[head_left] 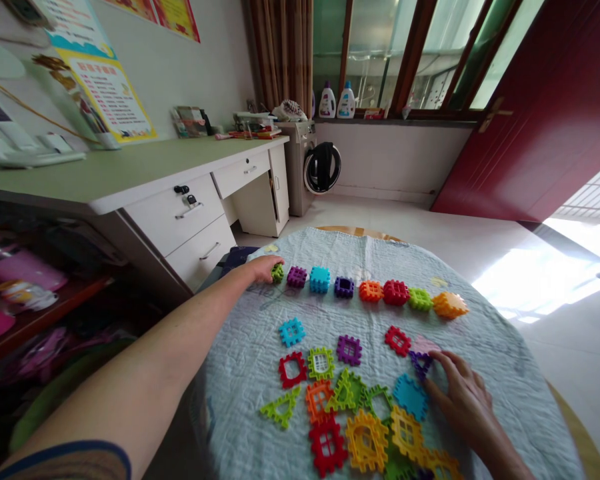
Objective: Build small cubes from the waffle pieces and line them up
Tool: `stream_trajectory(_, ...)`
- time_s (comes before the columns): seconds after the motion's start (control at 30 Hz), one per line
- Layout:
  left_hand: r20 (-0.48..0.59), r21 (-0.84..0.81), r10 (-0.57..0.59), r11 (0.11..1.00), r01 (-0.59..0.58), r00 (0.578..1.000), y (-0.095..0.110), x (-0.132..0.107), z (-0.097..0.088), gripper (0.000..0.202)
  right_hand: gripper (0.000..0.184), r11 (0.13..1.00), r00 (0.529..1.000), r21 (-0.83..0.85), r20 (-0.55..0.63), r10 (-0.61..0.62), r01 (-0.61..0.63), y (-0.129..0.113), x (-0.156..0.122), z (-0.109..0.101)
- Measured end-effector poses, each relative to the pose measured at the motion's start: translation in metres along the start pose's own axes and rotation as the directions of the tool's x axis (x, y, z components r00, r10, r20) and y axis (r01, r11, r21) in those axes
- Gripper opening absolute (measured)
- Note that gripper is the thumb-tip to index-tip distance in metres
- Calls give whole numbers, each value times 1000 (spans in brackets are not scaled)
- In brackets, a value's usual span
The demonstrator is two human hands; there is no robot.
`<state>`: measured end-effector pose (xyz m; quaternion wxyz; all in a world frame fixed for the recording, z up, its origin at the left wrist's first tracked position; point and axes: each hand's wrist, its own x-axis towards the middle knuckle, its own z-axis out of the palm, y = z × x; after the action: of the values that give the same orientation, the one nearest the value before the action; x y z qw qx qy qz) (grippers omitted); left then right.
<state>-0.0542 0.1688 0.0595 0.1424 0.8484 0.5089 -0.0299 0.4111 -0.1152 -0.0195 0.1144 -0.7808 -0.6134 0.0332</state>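
A round table under a pale blue quilted cloth (pixel 480 347) carries toy building pieces. Along the far side runs a row of assembled cubes: green (pixel 278 272), purple (pixel 297 276), cyan (pixel 320 279), violet (pixel 344 287), orange (pixel 371 291), red (pixel 396 292), green (pixel 420 299), orange (pixel 449 305). My left hand (pixel 261 268) reaches to the row's left end, fingers closed on the green cube. Flat pieces (pixel 350 400) lie scattered nearer me. My right hand (pixel 457 393) rests beside them, fingers spread, fingertips touching a purple triangle piece (pixel 421 363).
A long desk with drawers (pixel 180 213) stands to the left, papers and clutter on top. A washing machine (pixel 310 167) sits by the window, detergent bottles (pixel 336 101) on the sill. A dark red door (pixel 545 113) stands open on the right. Shelves with pink items (pixel 15 273) are at far left.
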Motion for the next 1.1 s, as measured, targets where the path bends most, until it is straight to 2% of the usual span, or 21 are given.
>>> stream_trajectory(0.47, -7, -10, 29, 1000, -29, 1000, -3, 3, 14, 76, 50, 1000, 1000, -1, -2, -15, 15, 0, -2, 0)
stream_trajectory(0.73, -9, 6, 44, 999, -44, 999, 0, 4, 14, 68, 51, 1000, 1000, 0, -5, -15, 15, 0, -2, 1)
stream_trajectory(1.1, 29, 28, 41, 999, -42, 999, 1, 5, 13, 72, 53, 1000, 1000, -27, 18, -15, 15, -1, -2, 0)
